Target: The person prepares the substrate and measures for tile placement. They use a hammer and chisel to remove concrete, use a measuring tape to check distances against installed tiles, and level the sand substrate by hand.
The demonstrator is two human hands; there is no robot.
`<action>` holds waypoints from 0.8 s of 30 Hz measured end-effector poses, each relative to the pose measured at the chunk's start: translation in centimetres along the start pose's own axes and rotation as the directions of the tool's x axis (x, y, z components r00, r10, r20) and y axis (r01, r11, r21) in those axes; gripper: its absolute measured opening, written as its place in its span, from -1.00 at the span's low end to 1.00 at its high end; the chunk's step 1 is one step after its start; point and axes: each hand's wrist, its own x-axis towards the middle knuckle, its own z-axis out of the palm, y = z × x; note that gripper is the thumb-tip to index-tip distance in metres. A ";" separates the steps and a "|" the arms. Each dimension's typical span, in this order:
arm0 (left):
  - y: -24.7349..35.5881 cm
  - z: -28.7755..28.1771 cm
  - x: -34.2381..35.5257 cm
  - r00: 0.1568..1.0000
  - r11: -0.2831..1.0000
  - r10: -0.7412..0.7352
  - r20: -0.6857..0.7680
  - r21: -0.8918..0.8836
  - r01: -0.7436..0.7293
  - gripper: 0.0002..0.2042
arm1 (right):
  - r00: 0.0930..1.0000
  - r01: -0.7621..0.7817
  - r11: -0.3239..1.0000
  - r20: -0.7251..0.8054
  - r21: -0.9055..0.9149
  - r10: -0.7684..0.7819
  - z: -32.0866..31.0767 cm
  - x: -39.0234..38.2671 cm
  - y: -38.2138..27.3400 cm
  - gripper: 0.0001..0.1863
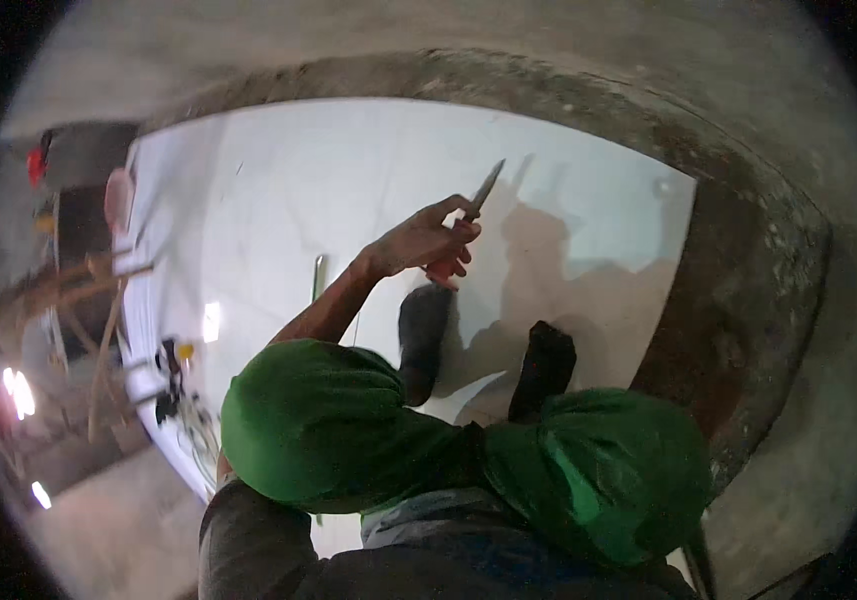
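My left hand [426, 240] reaches out past my left knee over a large white sheet [288, 180]. Its fingers are wrapped round a knife [488, 188], whose pointed blade slants up and away to the right. Something reddish below the fingers looks like the end of its handle. A slim, shiny metal strip [318, 276] lies on the sheet to the left of my forearm, partly covered by it. My right hand does not show.
My dark-socked feet [424, 335] rest on the sheet below my green-clad knees [318, 420]. Cables and a black tool [170, 375] lie at the left edge. Further left are wooden legs [108, 330] and a pink round thing [119, 198]. Rough concrete [748, 270] borders the right side.
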 end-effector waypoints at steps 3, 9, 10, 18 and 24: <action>-0.5 0.3 -4.5 0.993 0.998 0.006 -0.119 -0.056 -0.013 -0.60 | 0.989 0.035 0.956 0.128 0.290 -0.075 -1.5 1.3 -5.2 -0.47; -2.6 -0.8 -10.1 0.859 0.968 0.193 -0.475 -0.052 -0.246 -0.61 | 0.773 -0.198 0.747 0.570 0.634 -0.279 -0.9 0.9 -19.7 -0.63; -3.0 -1.3 -10.8 0.823 0.954 0.243 -0.513 -0.026 -0.298 -0.60 | 0.727 -0.236 0.737 0.618 0.633 -0.298 -0.9 0.7 -21.7 -0.66; -6.6 -10.3 -15.8 0.720 0.974 0.120 -0.684 -0.059 -0.218 -0.64 | 0.601 -0.241 0.680 0.656 0.693 -0.456 -1.1 -2.5 -32.9 -0.82; -7.5 -11.2 -12.2 0.750 0.979 0.027 -0.660 -0.134 -0.154 -0.65 | 0.602 -0.084 0.606 0.525 0.791 -0.601 -3.5 -0.6 -38.6 -0.83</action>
